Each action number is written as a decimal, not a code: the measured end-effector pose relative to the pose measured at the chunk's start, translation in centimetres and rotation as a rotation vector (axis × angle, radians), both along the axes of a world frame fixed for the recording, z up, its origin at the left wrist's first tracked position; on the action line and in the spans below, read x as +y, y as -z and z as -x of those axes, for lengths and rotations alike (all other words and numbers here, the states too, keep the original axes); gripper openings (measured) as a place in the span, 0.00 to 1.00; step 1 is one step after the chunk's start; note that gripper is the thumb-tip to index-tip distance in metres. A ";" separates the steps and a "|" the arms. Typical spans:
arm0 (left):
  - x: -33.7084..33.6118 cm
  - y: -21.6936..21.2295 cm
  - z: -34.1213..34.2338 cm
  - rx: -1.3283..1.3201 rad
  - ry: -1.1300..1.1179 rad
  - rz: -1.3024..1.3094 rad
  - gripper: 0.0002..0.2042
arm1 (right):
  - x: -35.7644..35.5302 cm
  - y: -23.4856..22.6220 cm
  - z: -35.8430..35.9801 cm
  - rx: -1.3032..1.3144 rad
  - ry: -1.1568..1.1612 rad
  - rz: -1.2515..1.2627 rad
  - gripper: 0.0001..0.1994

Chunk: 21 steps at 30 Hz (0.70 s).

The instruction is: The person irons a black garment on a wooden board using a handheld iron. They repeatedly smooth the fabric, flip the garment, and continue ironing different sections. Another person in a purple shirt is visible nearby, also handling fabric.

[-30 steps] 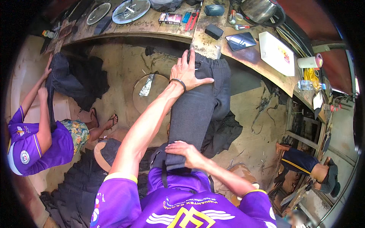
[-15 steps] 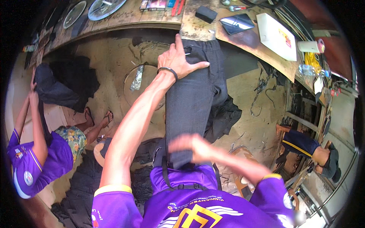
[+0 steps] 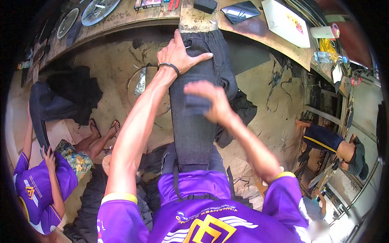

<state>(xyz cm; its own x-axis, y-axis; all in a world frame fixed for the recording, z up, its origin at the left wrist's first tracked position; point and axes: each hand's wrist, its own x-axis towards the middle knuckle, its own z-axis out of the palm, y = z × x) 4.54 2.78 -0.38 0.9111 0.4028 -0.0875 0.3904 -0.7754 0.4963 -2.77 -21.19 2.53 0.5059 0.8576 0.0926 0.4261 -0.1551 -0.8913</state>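
Note:
A pair of black denim trousers (image 3: 194, 129) lies stretched lengthwise in front of me, its waistband at the far end by a worn wooden board (image 3: 198, 25) and its lower end at my lap. My left hand (image 3: 178, 54) presses flat on the upper part near the pocket, thumb and fingers spread. Over the middle of the leg, my right hand (image 3: 212, 99) is curled and smeared by motion. A dark bluish blurred shape shows between its fingers and thumb; what it is, I cannot make out. More dark cloth (image 3: 239, 113) hangs beside the leg.
On the bench ahead sit a black block (image 3: 205, 5), a dark tablet-like device (image 3: 240, 12) and a white box (image 3: 285, 22). At left a person in purple (image 3: 44, 182) handles dark trousers (image 3: 38, 109). Another person (image 3: 334, 146) is at right. Dark cloth (image 3: 91, 206) is heaped on the floor.
My right hand has moved away from me, from the trousers' lower end up to mid-leg. My left hand stays on the cloth. The person at left has shifted their arms and trousers.

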 end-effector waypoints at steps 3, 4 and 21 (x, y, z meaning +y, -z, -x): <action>-0.1 0.4 -1.9 0.028 0.007 0.039 0.68 | -2.2 0.5 4.4 0.054 -0.003 0.005 0.28; -0.2 0.6 -2.2 0.060 -0.026 0.023 0.68 | -3.6 -0.1 7.1 0.201 -0.064 0.057 0.28; -14.2 3.4 33.9 -0.107 -0.483 1.331 0.35 | -12.9 4.9 27.3 0.616 1.072 -0.173 0.23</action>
